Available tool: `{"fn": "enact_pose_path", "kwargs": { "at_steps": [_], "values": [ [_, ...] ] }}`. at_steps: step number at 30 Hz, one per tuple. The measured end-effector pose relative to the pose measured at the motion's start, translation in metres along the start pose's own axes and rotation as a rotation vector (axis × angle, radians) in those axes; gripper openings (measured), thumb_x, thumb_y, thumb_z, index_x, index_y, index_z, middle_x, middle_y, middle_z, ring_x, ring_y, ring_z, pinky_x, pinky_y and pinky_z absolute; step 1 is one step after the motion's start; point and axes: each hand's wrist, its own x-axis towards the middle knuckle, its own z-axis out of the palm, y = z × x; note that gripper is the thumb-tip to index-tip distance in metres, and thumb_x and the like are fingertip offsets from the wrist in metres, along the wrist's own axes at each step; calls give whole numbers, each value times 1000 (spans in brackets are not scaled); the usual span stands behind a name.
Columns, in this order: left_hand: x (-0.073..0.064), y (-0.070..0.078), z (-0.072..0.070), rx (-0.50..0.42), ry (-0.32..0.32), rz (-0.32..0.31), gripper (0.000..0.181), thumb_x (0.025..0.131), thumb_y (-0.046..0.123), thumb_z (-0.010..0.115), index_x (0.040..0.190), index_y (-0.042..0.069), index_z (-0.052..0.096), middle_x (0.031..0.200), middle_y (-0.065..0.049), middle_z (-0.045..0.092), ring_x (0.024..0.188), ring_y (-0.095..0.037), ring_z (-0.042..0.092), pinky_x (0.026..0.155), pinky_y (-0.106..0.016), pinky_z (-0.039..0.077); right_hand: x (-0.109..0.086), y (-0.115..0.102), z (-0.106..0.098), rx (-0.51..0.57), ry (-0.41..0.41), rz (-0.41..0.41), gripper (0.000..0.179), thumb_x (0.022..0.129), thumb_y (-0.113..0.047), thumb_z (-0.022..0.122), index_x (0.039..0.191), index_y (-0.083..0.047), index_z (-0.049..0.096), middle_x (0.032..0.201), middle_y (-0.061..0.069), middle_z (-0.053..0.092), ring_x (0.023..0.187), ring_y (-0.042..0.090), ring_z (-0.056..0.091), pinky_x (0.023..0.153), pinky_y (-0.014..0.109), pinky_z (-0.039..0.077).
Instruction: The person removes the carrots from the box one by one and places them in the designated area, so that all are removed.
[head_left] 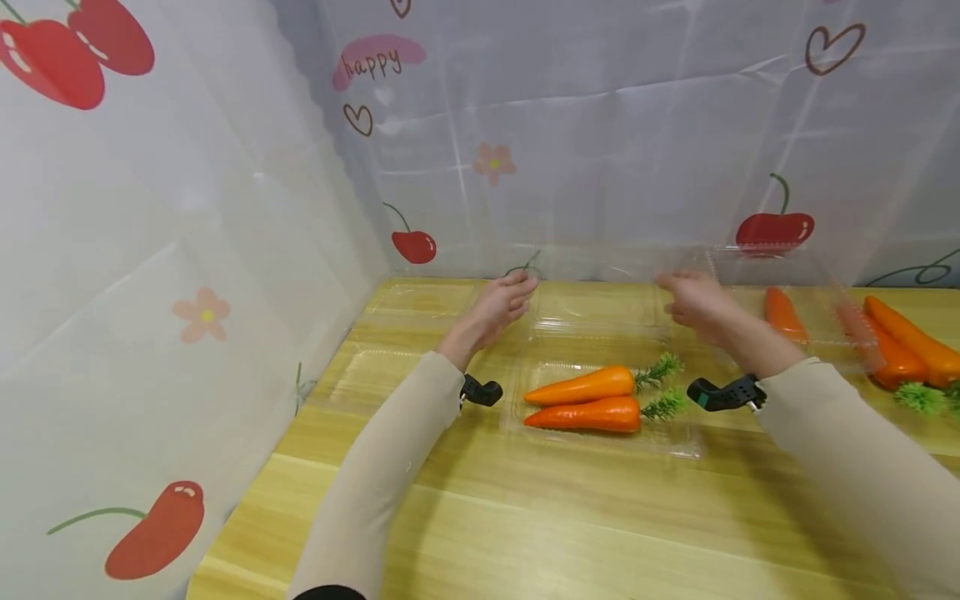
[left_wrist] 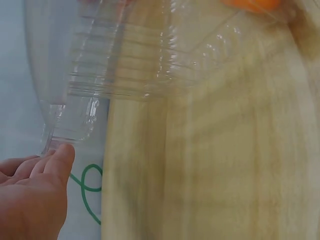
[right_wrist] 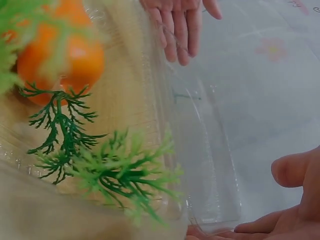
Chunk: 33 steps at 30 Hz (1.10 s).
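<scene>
Head view: your left hand [head_left: 504, 307] and right hand [head_left: 701, 307], fingers extended, apparently touch the raised clamshell lid [head_left: 596, 304]; two carrots [head_left: 588, 387] occupy its base [head_left: 600, 440].

Beige sleeves [head_left: 386, 450] end near black wrist straps [head_left: 483, 391], the right one bearing a green patch [head_left: 702, 400].

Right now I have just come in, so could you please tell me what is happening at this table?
A person has both hands at the raised lid of a clear plastic box. The left hand touches the lid's edge with its fingertips; the right hand is at the other side, fingers extended. Two carrots lie side by side in the box, which is not yet closed. More carrots lie to the right.
</scene>
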Motion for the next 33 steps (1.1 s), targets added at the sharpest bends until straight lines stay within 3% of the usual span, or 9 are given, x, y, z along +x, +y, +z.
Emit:
{"fn": "enact_pose_path", "kwargs": {
  "at_steps": [9,17,25,33],
  "values": [
    [0,-10,0,24,-12,-33,72,106,19,58,164,1,18,173,-12,18,158,-26,25,127,-38,27,-1,5,7,-172,7,27,80,112,-41,25,156,14,-13,165,37,-9,150,58,18,125,63,21],
    [-4,-14,0,54,1,-42,74,105,23,61,163,0,21,172,-13,21,157,-27,26,127,-38,29,-5,2,11,-205,28,32,81,111,-42,27,157,11,-15,166,33,-15,154,55,-3,124,67,12],
    [-11,-13,-2,57,-10,-62,75,106,22,59,163,-4,17,172,-16,19,158,-28,23,128,-39,27,-10,-3,15,-214,63,-7,80,111,-43,32,161,5,-8,169,27,-10,156,51,-3,125,66,11],
    [-32,-1,-6,318,-53,-43,71,105,34,60,163,8,29,172,-7,24,157,-23,28,127,-39,28,-18,-12,15,-227,33,-57,76,111,-44,33,164,0,-1,171,26,-1,156,50,2,124,68,12]
  ]
}}
